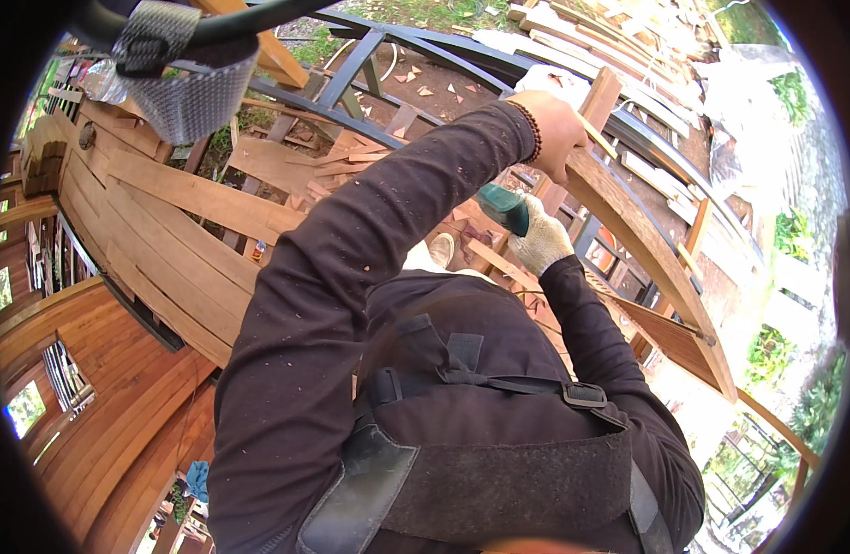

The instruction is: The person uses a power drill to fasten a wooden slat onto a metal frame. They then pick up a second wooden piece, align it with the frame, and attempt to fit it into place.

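My left hand (551, 132), bare with a beaded bracelet at the wrist, reaches forward and grips the upper end of a long wooden beam (646, 235). Its fingertips are partly hidden. Just below, my right hand (541, 236) wears a pale work glove and is closed around a green power tool (504, 209). The tool's working end is hidden behind my left arm, so its exact kind does not show. A short upright wooden piece (601, 95) stands beside my left hand.
Dark metal framing (351, 74) runs across the far side. Wooden planks (180, 245) cover the left, with offcuts (337, 166) scattered beyond them. Stacked boards (619, 46) lie at the far right. A grey strap (190, 88) hangs at the upper left.
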A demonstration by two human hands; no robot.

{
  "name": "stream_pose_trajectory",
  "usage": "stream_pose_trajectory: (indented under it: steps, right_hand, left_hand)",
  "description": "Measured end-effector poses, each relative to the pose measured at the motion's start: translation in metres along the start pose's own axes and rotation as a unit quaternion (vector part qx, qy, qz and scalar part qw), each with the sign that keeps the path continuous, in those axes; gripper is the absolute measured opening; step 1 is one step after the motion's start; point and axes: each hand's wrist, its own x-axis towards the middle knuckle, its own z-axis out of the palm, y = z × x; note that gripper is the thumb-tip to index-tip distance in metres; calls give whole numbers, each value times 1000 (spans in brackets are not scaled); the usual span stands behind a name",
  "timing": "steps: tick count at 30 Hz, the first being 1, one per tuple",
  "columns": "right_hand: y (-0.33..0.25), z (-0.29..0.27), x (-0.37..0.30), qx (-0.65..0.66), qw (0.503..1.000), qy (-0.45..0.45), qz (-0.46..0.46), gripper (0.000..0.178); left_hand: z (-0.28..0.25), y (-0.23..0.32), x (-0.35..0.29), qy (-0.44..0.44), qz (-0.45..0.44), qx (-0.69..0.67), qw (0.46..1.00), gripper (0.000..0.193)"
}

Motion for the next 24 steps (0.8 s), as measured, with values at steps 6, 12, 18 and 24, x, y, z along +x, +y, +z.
stream_pose_trajectory:
  steps: [6, 12, 18, 24]
  right_hand:
    - [6, 5, -3, -11, 1000, -1, -11, 45]
    - [-12, -3, -11, -34, 999, -23, -4, 51]
    - [-4, 16, -16, -100, 993, -51, -22, 59]
    - [-13, 16, -22, -116, 991, -69, -22, 57]
  left_hand:
    - [0, -1, 1, 1, -1, 2, 1000, 48]
    - [1, 0, 1, 3, -2, 3, 1000, 48]
    - [2, 0, 2, 9, -4, 12, 1000, 48]
    - [3, 0, -1, 12, 0, 10, 1000, 46]
